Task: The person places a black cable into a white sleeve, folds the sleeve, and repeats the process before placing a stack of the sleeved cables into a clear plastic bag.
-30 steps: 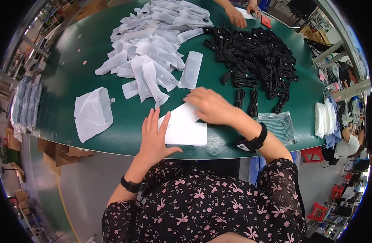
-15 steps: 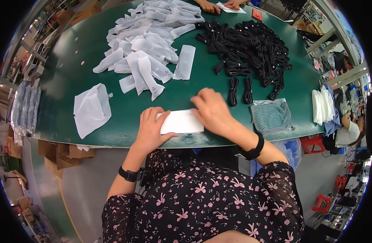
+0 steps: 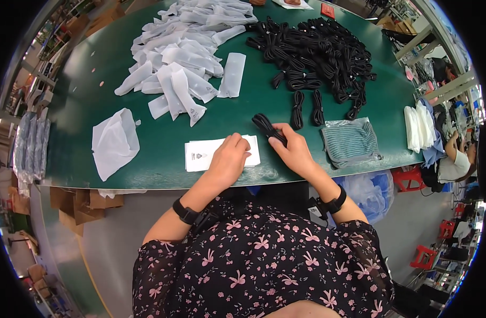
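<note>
A flat stack of white plastic bags (image 3: 199, 156) with a small printed mark lies near the table's front edge. Across its right half rests my left hand (image 3: 230, 160), its fingers curled together at the top bag's right end. Just right of the stack, my right hand (image 3: 293, 151) grips a coiled black cable (image 3: 269, 129) between thumb and fingers, a little above the table. Beyond it lie two separate coiled cables, a left one (image 3: 297, 109) and a right one (image 3: 317, 108), in front of a large heap of black cables (image 3: 327, 55).
Filled frosted bags (image 3: 182, 53) are heaped at the far left of the green table (image 3: 84, 127). A loose white bag (image 3: 116, 142) lies at left, a bagged striped cloth (image 3: 351, 142) at right. At the far edge, another person's hands show beside a red card (image 3: 327, 10).
My left hand has gone from the stack's left end to its right part. My right hand has left the stack, moved right and now holds a coiled cable. The whole view has shifted slightly.
</note>
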`<action>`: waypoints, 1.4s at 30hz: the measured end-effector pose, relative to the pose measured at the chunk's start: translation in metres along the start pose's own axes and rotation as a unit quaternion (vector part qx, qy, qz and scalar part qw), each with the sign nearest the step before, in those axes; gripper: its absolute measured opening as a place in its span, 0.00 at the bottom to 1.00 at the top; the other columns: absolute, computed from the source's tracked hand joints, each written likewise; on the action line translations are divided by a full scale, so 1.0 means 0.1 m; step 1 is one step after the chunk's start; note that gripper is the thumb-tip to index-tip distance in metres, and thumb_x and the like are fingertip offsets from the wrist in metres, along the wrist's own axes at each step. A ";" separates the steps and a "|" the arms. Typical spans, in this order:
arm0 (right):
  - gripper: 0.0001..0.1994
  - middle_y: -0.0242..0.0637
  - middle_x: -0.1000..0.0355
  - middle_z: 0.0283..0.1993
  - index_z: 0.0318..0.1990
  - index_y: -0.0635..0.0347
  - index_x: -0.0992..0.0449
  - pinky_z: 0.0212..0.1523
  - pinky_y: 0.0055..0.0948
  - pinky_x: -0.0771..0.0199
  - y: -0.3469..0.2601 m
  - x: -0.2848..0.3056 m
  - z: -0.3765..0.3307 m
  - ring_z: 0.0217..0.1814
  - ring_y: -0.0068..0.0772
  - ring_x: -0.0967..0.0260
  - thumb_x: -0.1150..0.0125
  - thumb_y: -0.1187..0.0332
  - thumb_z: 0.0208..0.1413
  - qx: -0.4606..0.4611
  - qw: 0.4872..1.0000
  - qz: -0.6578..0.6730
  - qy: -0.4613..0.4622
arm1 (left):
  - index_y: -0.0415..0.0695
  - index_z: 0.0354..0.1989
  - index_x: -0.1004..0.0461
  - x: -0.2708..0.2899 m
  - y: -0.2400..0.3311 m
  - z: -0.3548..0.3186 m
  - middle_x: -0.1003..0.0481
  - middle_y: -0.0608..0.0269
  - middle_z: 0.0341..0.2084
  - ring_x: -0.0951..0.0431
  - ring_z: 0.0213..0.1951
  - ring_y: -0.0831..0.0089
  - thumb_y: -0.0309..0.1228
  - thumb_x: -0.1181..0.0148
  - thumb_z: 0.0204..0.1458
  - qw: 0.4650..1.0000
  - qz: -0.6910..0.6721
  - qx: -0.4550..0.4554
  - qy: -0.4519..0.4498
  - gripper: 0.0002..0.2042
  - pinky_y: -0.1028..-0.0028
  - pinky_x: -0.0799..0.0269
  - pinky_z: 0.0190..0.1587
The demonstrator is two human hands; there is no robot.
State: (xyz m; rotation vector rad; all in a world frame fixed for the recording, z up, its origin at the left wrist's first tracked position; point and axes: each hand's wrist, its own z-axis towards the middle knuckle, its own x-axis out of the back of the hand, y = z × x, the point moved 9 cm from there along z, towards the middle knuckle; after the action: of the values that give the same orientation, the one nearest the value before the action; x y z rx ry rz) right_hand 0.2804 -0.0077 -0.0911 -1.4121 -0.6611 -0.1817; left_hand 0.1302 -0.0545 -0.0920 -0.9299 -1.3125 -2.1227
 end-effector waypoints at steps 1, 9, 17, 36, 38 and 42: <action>0.16 0.50 0.27 0.41 0.50 0.68 0.29 0.40 0.37 0.28 0.02 0.00 -0.05 0.39 0.49 0.27 0.40 0.71 0.54 -0.002 1.000 0.003 0.003 | 0.37 0.34 0.28 -0.01 -0.03 0.00 0.30 0.55 0.36 0.26 0.38 0.58 0.23 0.36 0.46 1.000 -0.006 0.011 0.007 0.09 0.65 0.28 0.39; 0.16 0.43 0.30 0.38 0.51 0.65 0.27 0.39 0.32 0.29 -0.22 0.07 -0.33 0.36 0.43 0.30 0.39 0.75 0.54 0.161 0.985 -0.056 0.038 | 0.37 0.30 0.30 0.13 0.01 -0.02 0.31 0.54 0.28 0.27 0.32 0.56 0.20 0.39 0.47 0.996 -0.051 0.027 0.073 0.05 0.64 0.29 0.35; 0.16 0.42 0.31 0.38 0.50 0.64 0.26 0.35 0.32 0.29 -0.27 0.11 -0.43 0.34 0.42 0.30 0.38 0.76 0.53 0.205 0.975 -0.069 0.059 | 0.36 0.33 0.29 0.05 -0.20 -0.07 0.29 0.58 0.27 0.28 0.27 0.64 0.19 0.39 0.49 0.989 -0.098 0.101 0.047 0.05 0.71 0.30 0.33; 0.15 0.39 0.34 0.37 0.45 0.66 0.28 0.25 0.21 0.32 -0.64 0.13 -0.31 0.31 0.28 0.33 0.32 0.72 0.51 0.322 0.938 -0.109 0.064 | 0.39 0.30 0.30 0.54 0.38 0.18 0.30 0.56 0.37 0.32 0.43 0.56 0.19 0.39 0.45 0.989 -0.057 -0.102 0.096 0.06 0.65 0.34 0.45; 0.15 0.39 0.34 0.38 0.45 0.65 0.28 0.26 0.21 0.31 -0.68 0.14 -0.27 0.31 0.27 0.33 0.32 0.74 0.50 0.315 0.940 -0.098 0.083 | 0.39 0.31 0.30 0.60 0.33 0.24 0.29 0.57 0.39 0.32 0.44 0.58 0.20 0.39 0.46 0.989 -0.066 -0.078 0.108 0.06 0.66 0.35 0.47; 0.15 0.39 0.34 0.41 0.44 0.65 0.28 0.28 0.24 0.29 -0.76 0.18 -0.17 0.32 0.27 0.32 0.32 0.77 0.49 0.292 0.946 -0.049 0.130 | 0.39 0.31 0.30 0.68 0.29 0.36 0.29 0.59 0.40 0.31 0.43 0.65 0.23 0.41 0.50 0.988 -0.081 -0.057 0.118 0.04 0.71 0.36 0.47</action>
State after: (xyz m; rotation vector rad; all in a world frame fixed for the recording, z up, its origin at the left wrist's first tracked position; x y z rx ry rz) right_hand 0.2628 -0.0330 -0.0169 -0.7671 -0.5077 -0.2245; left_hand 0.1160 -0.0370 -0.0125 -0.6080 -1.1909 -2.3701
